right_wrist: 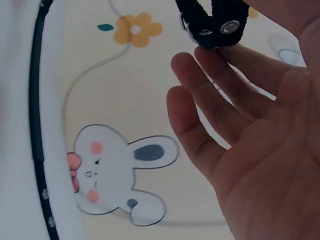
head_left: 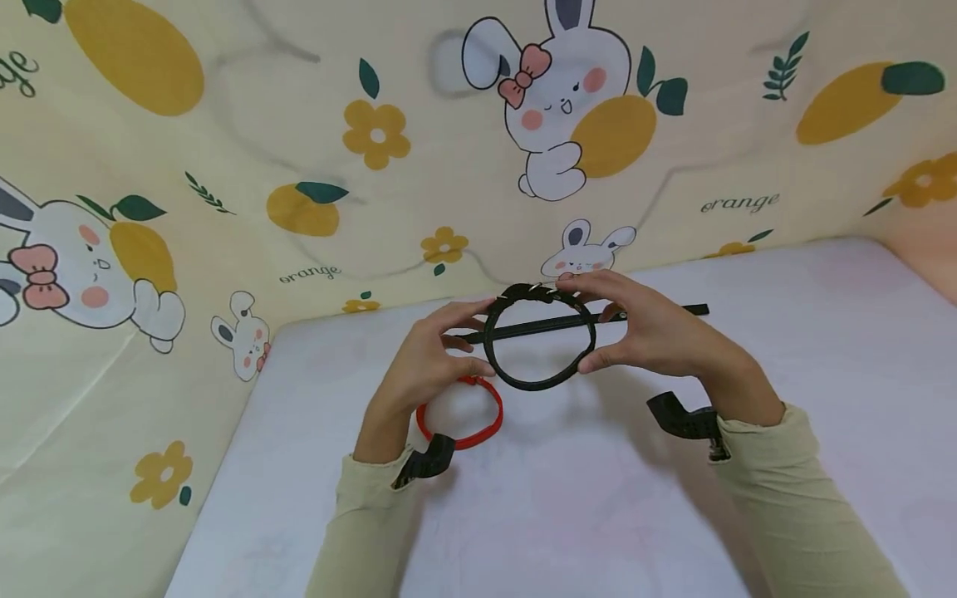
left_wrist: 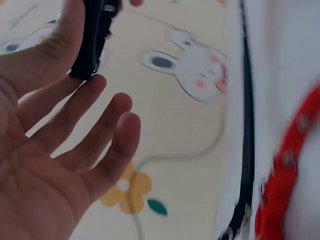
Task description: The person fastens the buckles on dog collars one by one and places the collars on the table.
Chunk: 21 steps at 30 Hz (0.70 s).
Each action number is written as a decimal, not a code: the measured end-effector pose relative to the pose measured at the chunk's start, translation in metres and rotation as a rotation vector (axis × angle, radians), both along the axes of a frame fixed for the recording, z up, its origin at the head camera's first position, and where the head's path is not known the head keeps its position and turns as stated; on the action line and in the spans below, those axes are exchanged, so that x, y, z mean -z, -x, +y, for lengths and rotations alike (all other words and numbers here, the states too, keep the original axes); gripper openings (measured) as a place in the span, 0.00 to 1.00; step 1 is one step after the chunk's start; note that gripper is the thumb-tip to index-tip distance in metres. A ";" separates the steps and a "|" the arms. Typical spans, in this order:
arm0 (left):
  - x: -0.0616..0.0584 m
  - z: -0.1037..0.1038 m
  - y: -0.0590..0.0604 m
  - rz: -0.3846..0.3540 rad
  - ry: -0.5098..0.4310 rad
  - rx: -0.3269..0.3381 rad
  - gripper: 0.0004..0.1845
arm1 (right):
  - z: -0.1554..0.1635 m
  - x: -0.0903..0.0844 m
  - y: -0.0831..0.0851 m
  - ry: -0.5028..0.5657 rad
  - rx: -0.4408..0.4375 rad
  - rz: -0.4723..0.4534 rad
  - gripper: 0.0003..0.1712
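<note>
We hold the black collar loop (head_left: 540, 349) between both hands. Left hand (head_left: 426, 365) and right hand (head_left: 658, 332) fingers pinch its sides. A red collar (head_left: 459, 419) lies just below the left fingers.

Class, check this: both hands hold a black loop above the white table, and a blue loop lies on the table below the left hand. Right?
Not quite. The loop on the table below the left hand is red, not blue, as the head view shows. The right hand and left do hold the black loop.
</note>
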<state>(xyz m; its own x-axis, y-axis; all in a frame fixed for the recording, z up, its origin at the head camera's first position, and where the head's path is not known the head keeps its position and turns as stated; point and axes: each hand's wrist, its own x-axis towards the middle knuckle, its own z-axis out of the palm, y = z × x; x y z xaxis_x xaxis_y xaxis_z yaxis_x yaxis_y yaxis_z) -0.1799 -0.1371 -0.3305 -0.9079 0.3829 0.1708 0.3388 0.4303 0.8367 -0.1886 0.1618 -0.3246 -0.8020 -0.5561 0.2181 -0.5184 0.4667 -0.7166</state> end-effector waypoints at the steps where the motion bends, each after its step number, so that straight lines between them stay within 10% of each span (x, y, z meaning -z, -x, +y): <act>1: 0.001 0.001 0.002 0.005 0.038 -0.002 0.39 | 0.001 0.002 0.001 -0.016 -0.004 -0.003 0.54; 21: 0.036 0.022 0.026 -0.066 0.517 0.002 0.39 | -0.004 0.045 0.015 -0.274 0.018 -0.125 0.53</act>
